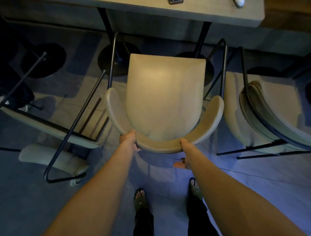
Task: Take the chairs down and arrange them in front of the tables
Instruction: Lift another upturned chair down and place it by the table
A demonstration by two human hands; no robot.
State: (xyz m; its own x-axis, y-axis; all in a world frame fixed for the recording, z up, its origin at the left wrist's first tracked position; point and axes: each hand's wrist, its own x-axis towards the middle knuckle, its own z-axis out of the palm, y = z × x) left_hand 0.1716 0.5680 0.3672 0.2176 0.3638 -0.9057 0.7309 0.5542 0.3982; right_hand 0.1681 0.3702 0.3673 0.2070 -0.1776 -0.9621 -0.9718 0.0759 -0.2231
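A beige padded chair [164, 96] with a curved backrest and thin black metal legs stands upright on the floor, its seat pointing at the table [210, 15] above it. My left hand [129, 140] grips the left part of the curved backrest. On the right part of the same backrest my right hand [184, 151] is closed, thumb under the rim. To the left another chair [55, 134] is tipped over, its black legs sticking out. A third beige chair [262, 114] stands at the right.
Round black table bases [116, 57] sit on the tiled floor under the table. A dark small object [175, 1] and a white object [239, 2] lie on the tabletop's far edge. My sandalled feet [140, 198] stand just behind the chair.
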